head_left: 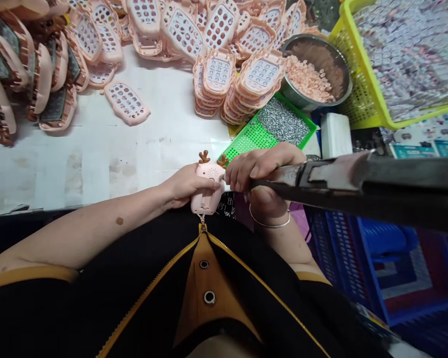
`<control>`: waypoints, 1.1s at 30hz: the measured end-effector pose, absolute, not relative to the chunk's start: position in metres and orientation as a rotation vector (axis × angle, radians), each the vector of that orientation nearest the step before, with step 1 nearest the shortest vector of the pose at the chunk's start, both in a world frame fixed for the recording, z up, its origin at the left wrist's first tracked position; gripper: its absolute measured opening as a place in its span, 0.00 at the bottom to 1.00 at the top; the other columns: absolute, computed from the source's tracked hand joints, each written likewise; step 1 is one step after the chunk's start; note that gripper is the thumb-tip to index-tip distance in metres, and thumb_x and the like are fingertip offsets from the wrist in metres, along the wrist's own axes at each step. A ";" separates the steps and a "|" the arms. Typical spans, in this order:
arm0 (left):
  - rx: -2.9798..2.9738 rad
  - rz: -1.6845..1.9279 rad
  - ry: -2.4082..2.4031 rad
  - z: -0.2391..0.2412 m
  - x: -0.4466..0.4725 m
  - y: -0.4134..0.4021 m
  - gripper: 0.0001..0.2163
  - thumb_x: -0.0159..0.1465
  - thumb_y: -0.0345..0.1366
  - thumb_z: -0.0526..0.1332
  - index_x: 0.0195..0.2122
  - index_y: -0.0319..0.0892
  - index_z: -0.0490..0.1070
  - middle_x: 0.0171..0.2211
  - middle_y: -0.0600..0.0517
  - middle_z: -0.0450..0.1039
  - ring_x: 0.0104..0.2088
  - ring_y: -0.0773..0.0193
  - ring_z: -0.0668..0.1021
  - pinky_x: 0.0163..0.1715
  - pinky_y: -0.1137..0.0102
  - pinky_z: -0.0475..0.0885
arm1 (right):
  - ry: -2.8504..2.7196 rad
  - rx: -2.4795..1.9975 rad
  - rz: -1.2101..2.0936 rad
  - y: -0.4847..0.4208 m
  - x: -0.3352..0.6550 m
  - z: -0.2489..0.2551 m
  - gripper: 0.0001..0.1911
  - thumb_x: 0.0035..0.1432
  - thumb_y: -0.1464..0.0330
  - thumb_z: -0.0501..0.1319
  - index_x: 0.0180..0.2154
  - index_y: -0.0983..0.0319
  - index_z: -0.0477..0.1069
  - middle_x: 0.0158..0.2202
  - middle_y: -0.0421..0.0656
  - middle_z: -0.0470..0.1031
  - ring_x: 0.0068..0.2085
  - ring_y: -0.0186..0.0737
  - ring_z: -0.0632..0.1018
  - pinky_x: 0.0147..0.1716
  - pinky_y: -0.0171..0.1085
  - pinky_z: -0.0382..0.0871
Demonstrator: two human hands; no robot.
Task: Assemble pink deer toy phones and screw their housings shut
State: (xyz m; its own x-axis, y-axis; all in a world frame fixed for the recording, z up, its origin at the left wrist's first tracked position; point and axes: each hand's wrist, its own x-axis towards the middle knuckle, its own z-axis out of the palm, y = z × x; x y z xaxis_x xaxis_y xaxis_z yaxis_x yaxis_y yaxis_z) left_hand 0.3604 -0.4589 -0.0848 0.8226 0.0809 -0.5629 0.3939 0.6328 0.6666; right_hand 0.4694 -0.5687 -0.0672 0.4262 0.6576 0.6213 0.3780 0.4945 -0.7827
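My left hand is closed around a pink toy phone with brown antlers, its back turned up and the thumb lying across it. Speaker holes and a battery recess show on that back. In my right hand is a long dark electric screwdriver, gripped near its front end. Its tip meets the upper right part of the phone's back, near one antler. My fingers hide part of the tool's nose. A green basket of small silver screws stands just beyond my right hand.
Stacked pink front shells stand behind the green basket. A metal bowl holds small pink pieces, beside a yellow basket of small white parts. Pink half-shells with boards pile up at left. One shell lies alone. Blue crates stand lower right.
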 end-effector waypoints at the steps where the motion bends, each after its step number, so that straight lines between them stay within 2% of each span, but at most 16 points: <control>1: 0.893 -0.196 0.599 -0.084 0.361 -0.459 0.16 0.45 0.24 0.71 0.36 0.35 0.75 0.32 0.49 0.77 0.33 0.63 0.78 0.38 0.66 0.72 | -1.187 -1.028 0.210 -0.568 0.467 -0.063 0.16 0.57 0.51 0.66 0.31 0.51 0.64 0.16 0.27 0.64 0.13 0.29 0.67 0.13 0.32 0.69; 4: 0.916 -0.204 0.621 -0.083 0.361 -0.458 0.16 0.46 0.25 0.72 0.37 0.34 0.76 0.32 0.49 0.78 0.32 0.63 0.78 0.36 0.67 0.73 | -1.148 -0.951 0.161 -0.575 0.462 -0.047 0.09 0.59 0.56 0.65 0.36 0.51 0.68 0.17 0.28 0.65 0.14 0.29 0.69 0.14 0.31 0.69; 8: 0.889 -0.149 0.684 -0.083 0.357 -0.453 0.15 0.46 0.25 0.73 0.37 0.35 0.75 0.30 0.50 0.78 0.31 0.63 0.78 0.36 0.67 0.75 | -1.054 -0.901 -0.083 -0.600 0.471 -0.032 0.08 0.60 0.57 0.64 0.37 0.53 0.73 0.17 0.29 0.63 0.13 0.29 0.66 0.13 0.31 0.68; 11: 0.829 -0.147 0.653 -0.081 0.352 -0.446 0.15 0.48 0.27 0.73 0.38 0.35 0.77 0.32 0.48 0.79 0.32 0.61 0.80 0.38 0.66 0.76 | -1.011 -0.992 -0.237 -0.619 0.489 -0.041 0.08 0.58 0.59 0.65 0.39 0.52 0.75 0.17 0.30 0.62 0.14 0.30 0.64 0.13 0.32 0.66; 14: 0.832 -0.311 0.543 -0.081 0.346 -0.440 0.14 0.50 0.30 0.73 0.39 0.34 0.79 0.34 0.45 0.81 0.34 0.60 0.80 0.37 0.66 0.77 | -0.970 -1.085 -0.308 -0.631 0.504 -0.061 0.09 0.60 0.60 0.64 0.43 0.51 0.74 0.17 0.30 0.62 0.15 0.30 0.65 0.14 0.33 0.65; 21: 0.865 -0.419 0.499 -0.088 0.341 -0.435 0.19 0.47 0.29 0.75 0.41 0.35 0.80 0.37 0.43 0.81 0.35 0.57 0.81 0.36 0.66 0.77 | -0.787 -1.185 -0.366 -0.637 0.516 -0.084 0.11 0.59 0.55 0.64 0.40 0.52 0.70 0.18 0.29 0.57 0.15 0.30 0.64 0.18 0.34 0.63; 33: 0.832 -0.250 0.589 -0.085 0.346 -0.438 0.14 0.51 0.29 0.73 0.40 0.35 0.81 0.38 0.43 0.82 0.37 0.58 0.82 0.40 0.66 0.79 | -0.699 -1.236 -0.369 -0.635 0.518 -0.085 0.15 0.55 0.52 0.66 0.33 0.54 0.68 0.16 0.29 0.56 0.14 0.30 0.63 0.15 0.33 0.63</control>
